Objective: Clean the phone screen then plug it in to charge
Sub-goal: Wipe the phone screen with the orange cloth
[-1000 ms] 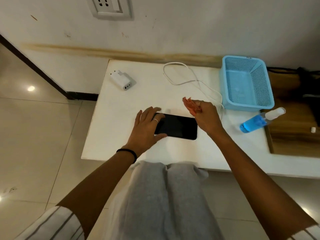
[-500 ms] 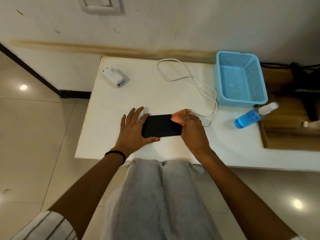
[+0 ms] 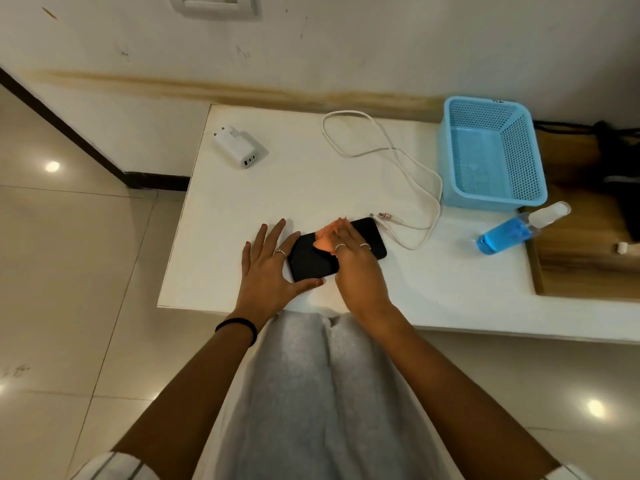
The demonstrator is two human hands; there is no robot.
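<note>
Your left hand (image 3: 268, 263) lies flat and spread, pinning the left end of the black slab phone (image 3: 306, 258) on the white table (image 3: 242, 209). Your right hand (image 3: 355, 263) presses a crumpled orange cloth (image 3: 325, 237) onto the screen; the phone's long axis runs left-right. The white cable plug (image 3: 382, 215) lies just beyond its right end, nearer your right hand.

A white worktop (image 3: 242, 202) fills mid-frame. On it lie a black phone (image 3: 308, 261) at centre, a white charger (image 3: 239, 147) upper left, a white cable (image 3: 398, 157), a blue basket (image 3: 519, 199) and a spray bottle (image 3: 512, 232) at right.
</note>
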